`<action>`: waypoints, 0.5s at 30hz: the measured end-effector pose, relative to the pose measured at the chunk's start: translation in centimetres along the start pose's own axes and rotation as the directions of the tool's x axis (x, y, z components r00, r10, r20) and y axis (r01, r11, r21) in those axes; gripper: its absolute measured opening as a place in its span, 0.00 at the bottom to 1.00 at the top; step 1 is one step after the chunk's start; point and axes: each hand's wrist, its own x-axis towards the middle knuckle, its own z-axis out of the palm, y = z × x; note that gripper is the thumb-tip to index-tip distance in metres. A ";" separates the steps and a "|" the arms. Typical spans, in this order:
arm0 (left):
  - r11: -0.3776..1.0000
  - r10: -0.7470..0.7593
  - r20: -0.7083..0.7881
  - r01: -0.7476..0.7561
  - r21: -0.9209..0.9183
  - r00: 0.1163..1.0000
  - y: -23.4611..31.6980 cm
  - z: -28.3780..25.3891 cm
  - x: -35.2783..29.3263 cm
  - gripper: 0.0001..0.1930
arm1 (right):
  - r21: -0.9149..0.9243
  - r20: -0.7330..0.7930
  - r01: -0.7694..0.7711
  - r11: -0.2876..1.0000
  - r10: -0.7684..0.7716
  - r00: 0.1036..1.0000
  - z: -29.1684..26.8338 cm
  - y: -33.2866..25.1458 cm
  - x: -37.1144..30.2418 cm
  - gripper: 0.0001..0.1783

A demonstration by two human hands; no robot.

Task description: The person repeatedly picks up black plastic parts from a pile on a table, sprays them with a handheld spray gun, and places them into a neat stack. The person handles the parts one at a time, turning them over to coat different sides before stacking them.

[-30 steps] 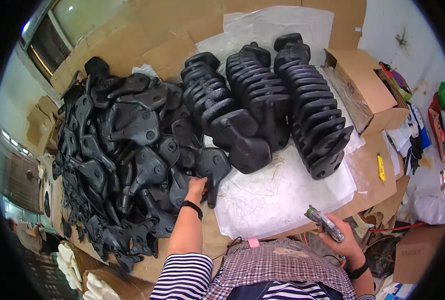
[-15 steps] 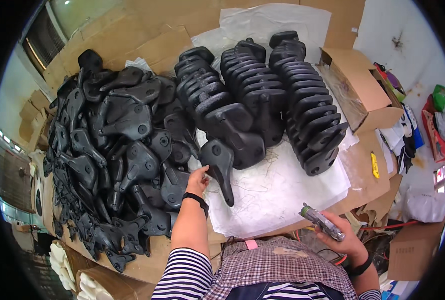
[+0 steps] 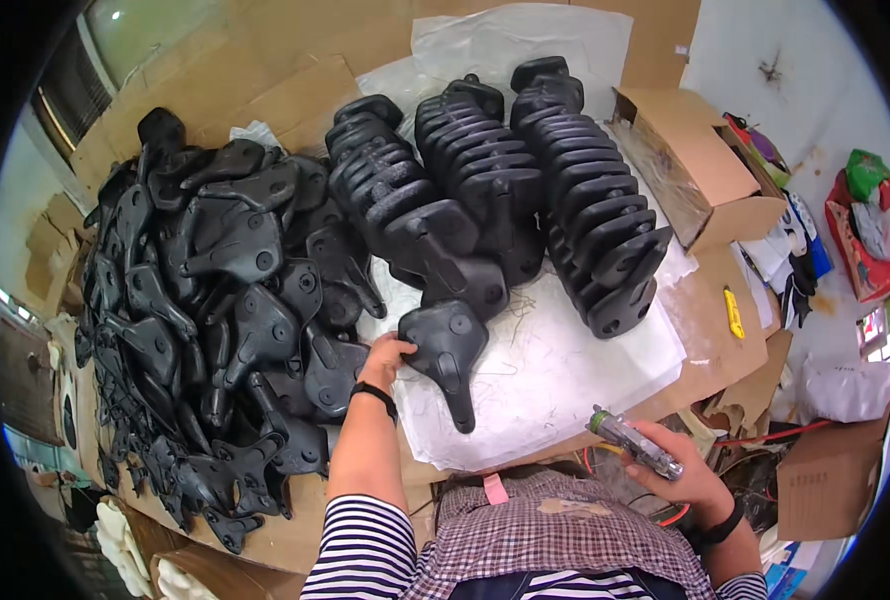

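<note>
My left hand [image 3: 383, 362] grips the edge of a black moulded part [image 3: 449, 350], a wide plate with a round recess that tapers to a narrow end pointing toward me. It is over the white sheet [image 3: 565, 385], just in front of the nearest stacked row [image 3: 445, 240]. In my right hand [image 3: 680, 465], the fingers wrap round a slim grey cylindrical hand tool [image 3: 633, 440] with a green band near its tip. The tool is held over the table's front edge, apart from the black part.
A large heap of similar black parts [image 3: 255, 330] covers the left side. Two more stacked rows [image 3: 485, 160] stand behind the sheet. An opened cardboard box [image 3: 700, 160] sits at the back right, and a yellow cutter [image 3: 733, 313] lies on the cardboard. Bags [image 3: 863, 235] are at the far right.
The black part in my left hand has turned so its broad face shows more fully, and it has come slightly nearer to me. My right hand still holds the tool.
</note>
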 end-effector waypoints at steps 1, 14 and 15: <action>1.000 -0.011 0.043 0.012 -0.013 0.999 -0.3 -0.1 -1.0 0.19 | 0.009 -0.003 -0.005 1.000 0.005 1.000 -0.1 0.0 -0.2 0.30; 0.726 0.446 -0.196 -0.481 -0.492 0.873 5.2 2.3 -10.8 0.12 | 0.043 0.022 0.048 0.998 -0.049 0.999 -3.2 -1.9 -2.5 0.29; 0.729 0.454 -0.201 -0.491 -0.477 0.868 5.0 2.5 -10.5 0.11 | 0.085 -0.018 0.103 0.991 -0.102 0.995 -3.3 -2.3 -2.4 0.29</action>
